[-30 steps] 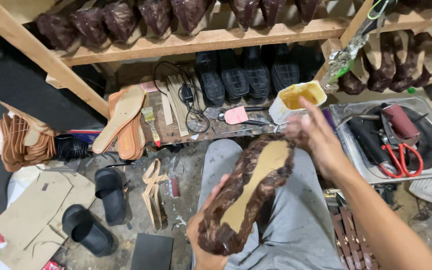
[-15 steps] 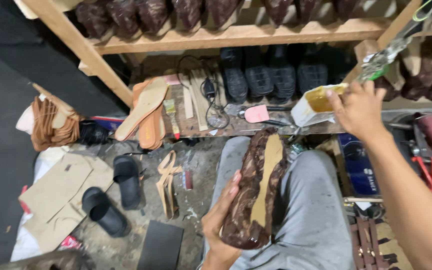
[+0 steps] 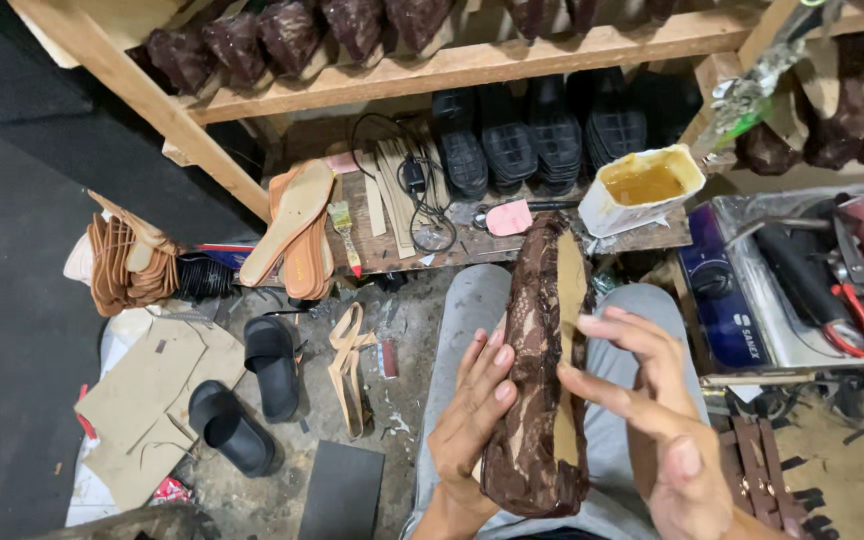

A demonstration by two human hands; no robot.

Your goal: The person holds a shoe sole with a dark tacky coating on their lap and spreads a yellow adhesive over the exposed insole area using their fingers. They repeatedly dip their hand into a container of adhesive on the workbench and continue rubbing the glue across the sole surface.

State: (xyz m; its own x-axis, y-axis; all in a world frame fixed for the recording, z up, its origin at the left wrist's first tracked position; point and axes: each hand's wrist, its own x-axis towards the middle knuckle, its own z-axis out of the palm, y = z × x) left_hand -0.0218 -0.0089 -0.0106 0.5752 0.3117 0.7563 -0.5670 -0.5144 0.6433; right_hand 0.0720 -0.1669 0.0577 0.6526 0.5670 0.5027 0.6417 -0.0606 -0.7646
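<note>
Over the person's lap, a dark brown lace-covered shoe upper on its last stands tipped on edge, its tan insole face turned to the right. The left hand has its grip closed along the lace side, fingers curled against the fabric. The right hand is only partly closed: its fingertips press the tan insole edge, while the palm stands off from the shoe.

The hold looks narrow, so a slip seems the main risk. With the shoe pinched between flat fingers rather than cupped, a hard press on the insole edge could twist it out toward the knees and down to the littered floor. The lace pulled over the edge may wrinkle or spring back if the fingers let go unevenly.

Just ahead on the low wooden tabletop sits an open tub of yellowish glue, near the shoe's toe; a forward jolt of the toe could knock it, and glue on the lace would probably spoil it
</note>
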